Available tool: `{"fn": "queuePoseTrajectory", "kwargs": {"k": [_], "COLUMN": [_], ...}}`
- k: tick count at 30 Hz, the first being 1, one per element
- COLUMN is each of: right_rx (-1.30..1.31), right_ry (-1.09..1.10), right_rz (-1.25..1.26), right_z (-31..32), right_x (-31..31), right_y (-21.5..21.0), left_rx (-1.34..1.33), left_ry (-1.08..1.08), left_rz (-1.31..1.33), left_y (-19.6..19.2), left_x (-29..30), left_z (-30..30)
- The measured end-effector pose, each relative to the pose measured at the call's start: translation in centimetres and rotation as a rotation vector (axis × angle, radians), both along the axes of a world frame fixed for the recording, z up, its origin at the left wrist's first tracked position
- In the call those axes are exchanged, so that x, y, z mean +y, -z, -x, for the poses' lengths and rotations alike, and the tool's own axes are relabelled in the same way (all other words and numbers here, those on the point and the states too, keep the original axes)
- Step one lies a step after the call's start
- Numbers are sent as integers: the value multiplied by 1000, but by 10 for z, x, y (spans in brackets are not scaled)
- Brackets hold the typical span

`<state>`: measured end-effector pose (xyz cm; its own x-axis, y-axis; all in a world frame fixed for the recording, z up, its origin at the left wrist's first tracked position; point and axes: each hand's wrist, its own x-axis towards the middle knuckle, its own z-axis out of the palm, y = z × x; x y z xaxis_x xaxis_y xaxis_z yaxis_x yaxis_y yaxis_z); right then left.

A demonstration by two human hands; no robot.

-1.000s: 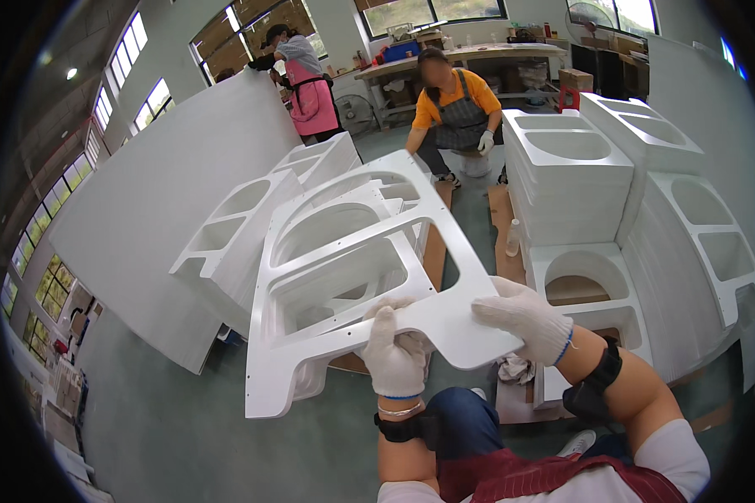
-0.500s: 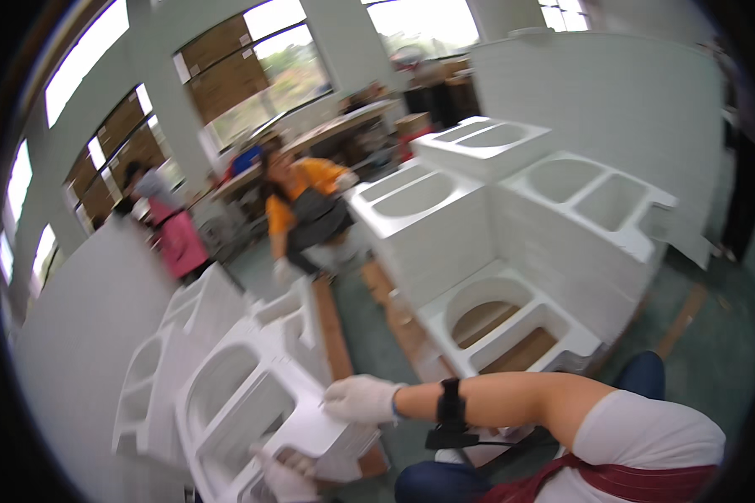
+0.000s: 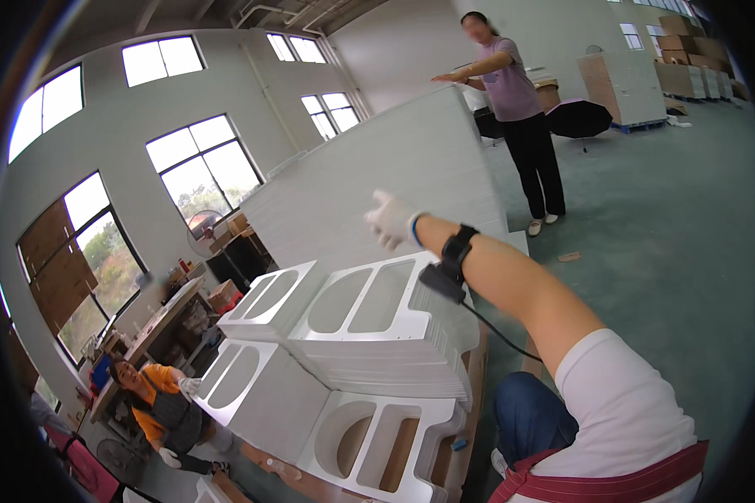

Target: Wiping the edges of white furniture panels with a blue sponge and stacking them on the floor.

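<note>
Comparing head view against the two earlier pictures:

Change: a second ago both gloved hands rested on a flat white cut-out panel lying on a slanted stack; half a second ago only one gloved hand was on a panel; now no panel is in either hand.

Meaning: judged from this, the panel handled earlier has been let go, and the hand is free over the next stack.

Right hand (image 3: 392, 220): white work glove, fingers spread apart, empty, raised above and beyond the top panel, touching nothing.

Right arm: stretched out from the lower right up toward the picture's middle, forearm bare, a black wrist strap (image 3: 458, 248) with a black cable trailing back toward the body.

Left hand: not in view; its state cannot be told.

Stack of white cut-out panels (image 3: 369, 335): lies directly beneath the outstretched forearm, top panel flat with rounded openings; further white panel stacks stand just beside and below it.

Tall white panel block (image 3: 394, 180): behind the hand, upright.

Surroundings: a seated co-worker in orange with a grey apron (image 3: 155, 411) at lower left; a standing person in a purple top (image 3: 516, 92) with an arm held out, well apart on the green floor (image 3: 663, 235).
</note>
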<state>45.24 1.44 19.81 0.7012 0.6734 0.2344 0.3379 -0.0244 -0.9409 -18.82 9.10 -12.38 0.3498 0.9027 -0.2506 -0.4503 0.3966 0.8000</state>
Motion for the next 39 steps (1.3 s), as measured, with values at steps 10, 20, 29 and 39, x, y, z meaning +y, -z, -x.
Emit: {"fn": "queuePoseTrajectory", "kwargs": {"k": [10,20,29,39], "right_rx": [271,178,141,1062], "right_ry": [488,434,-256,-578], "right_rz": [-41,75,-387,-659], "right_z": [-183,-227,-118,15], "right_x": [-253,-327,-275,-184], "right_y": [-61,-40,38,328], "left_rx": [21,51,27,-103], "left_ry": [255,364,337,310], "left_rz": [-58,-90,-92,-53], "left_y": [-6,-5,4,53], "left_x": [-9,-2,3,25], "left_z": [-97,-146,-125,-97]}}
